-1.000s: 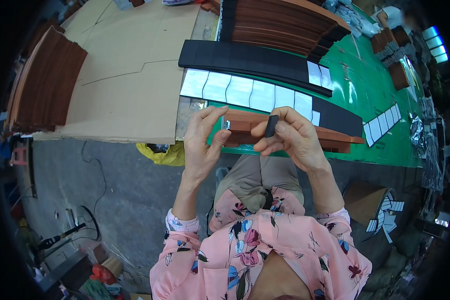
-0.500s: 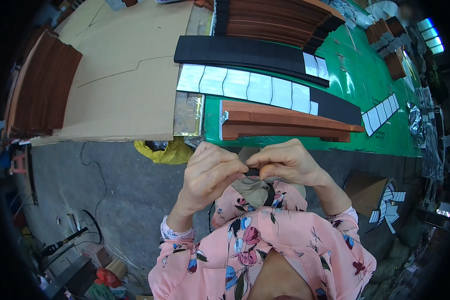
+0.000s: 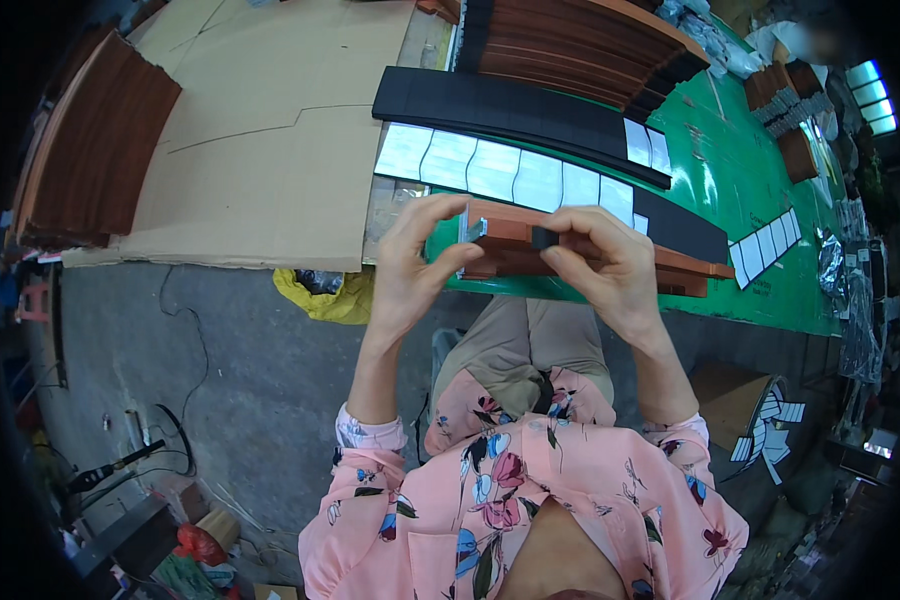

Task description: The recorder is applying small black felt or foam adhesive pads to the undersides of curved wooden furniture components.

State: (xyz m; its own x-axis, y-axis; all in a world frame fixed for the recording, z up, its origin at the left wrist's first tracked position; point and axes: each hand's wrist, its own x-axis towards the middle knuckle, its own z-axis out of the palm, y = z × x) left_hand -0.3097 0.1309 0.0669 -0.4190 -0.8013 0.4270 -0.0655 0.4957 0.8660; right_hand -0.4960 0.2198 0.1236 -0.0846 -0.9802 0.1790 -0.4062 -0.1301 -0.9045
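The right hand (image 3: pixel 610 268) is over the near edge of the tabletop (image 3: pixel 710 135), its grip narrow: a small black piece (image 3: pixel 544 237) is pinched between thumb and fingers. That piece is in front of a long reddish-brown piece (image 3: pixel 510 229), which lies along the near edge of the tabletop; whether the two touch, I cannot tell. The left hand (image 3: pixel 412 262) is at the left end of the reddish-brown piece, its grip wide – thumb and forefinger well apart, with a small metal fitting (image 3: pixel 477 230) on that end showing between them. Whether the fingers touch the end is unclear.

Just beyond lies a black strip bearing white panels (image 3: pixel 540 181), and beyond that a wide black board (image 3: pixel 500 108). A stack of brown lengths with black ends (image 3: pixel 570 50) is farther back, toward the far edge. A short white-panelled strip (image 3: pixel 765 247) lies near the tabletop's right edge. To the left, a cardboard sheet (image 3: pixel 270 190) reaches the near edge, with a stack of brown boards (image 3: pixel 105 150) at its left – below the sheet's near edge, a yellow bag (image 3: pixel 315 300) shows.
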